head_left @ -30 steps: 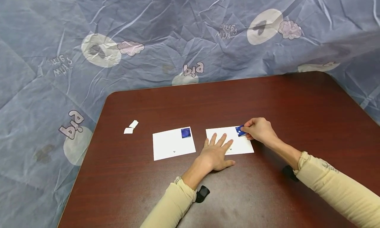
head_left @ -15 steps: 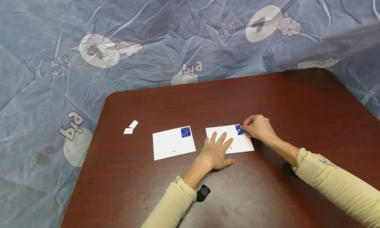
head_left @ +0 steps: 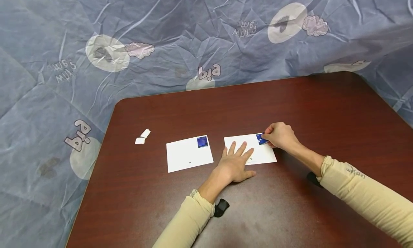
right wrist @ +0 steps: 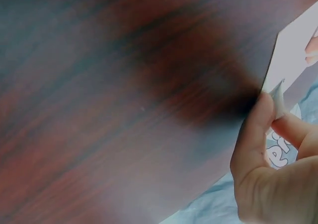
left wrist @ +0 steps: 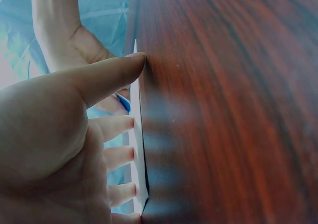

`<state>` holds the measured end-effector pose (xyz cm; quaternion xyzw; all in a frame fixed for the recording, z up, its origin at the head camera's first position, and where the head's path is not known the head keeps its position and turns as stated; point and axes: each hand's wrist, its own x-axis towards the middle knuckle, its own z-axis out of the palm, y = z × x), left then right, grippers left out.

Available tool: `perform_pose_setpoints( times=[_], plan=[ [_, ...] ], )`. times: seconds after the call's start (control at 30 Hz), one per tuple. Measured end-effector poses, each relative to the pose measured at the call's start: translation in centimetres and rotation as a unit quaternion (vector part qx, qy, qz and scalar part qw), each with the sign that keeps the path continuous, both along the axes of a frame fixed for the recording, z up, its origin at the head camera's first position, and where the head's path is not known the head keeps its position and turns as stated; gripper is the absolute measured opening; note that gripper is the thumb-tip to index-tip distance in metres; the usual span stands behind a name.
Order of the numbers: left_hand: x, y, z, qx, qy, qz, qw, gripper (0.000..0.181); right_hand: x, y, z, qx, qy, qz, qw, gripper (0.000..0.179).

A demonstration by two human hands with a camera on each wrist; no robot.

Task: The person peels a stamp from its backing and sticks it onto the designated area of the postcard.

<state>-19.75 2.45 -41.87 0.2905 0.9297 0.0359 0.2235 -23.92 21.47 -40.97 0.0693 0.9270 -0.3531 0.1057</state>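
Observation:
Two white envelopes lie side by side on the table. On the right envelope [head_left: 266,156], my left hand [head_left: 233,167] rests with fingers spread, the fingertips on its surface and the thumb out over the wood. At its upper right corner, my right hand [head_left: 281,137] pinches a blue stamp [head_left: 260,138] between thumb and index finger. The right wrist view shows the pinched piece's pale side [right wrist: 278,104] bent up from the envelope's corner. The stamp's right part is hidden behind the fingers. A similar dark blue stamp [head_left: 202,142] sits in the upper right corner of the left envelope [head_left: 181,155].
Two small white paper pieces [head_left: 142,137] lie at the left on the dark red-brown wooden table [head_left: 193,113]. A crumpled blue-grey printed sheet [head_left: 174,33] hangs behind the table and down its left side. Black wrist devices [head_left: 221,208] are strapped under the sleeves.
The head view has tilted slightly. My right hand has shifted a little toward the far edge of the table, still pinching the stamp. The left hand stays in place on the envelope.

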Motion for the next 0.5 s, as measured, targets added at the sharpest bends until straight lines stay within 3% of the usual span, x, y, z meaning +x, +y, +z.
perform_pose_setpoints(
  times=[0.33, 0.5],
  plan=[
    [-0.06, 0.05, -0.01, -0.006, -0.001, 0.001, 1.0, 0.074, -0.34, 0.21, 0.43, 0.045, -0.017, 0.036, 0.9982, 0.019],
    [-0.08, -0.04, 0.04, -0.003, -0.005, 0.004, 1.0, 0.074, -0.22, 0.24, 0.33, 0.104, 0.007, 0.033, 0.994, 0.022]
  ],
)
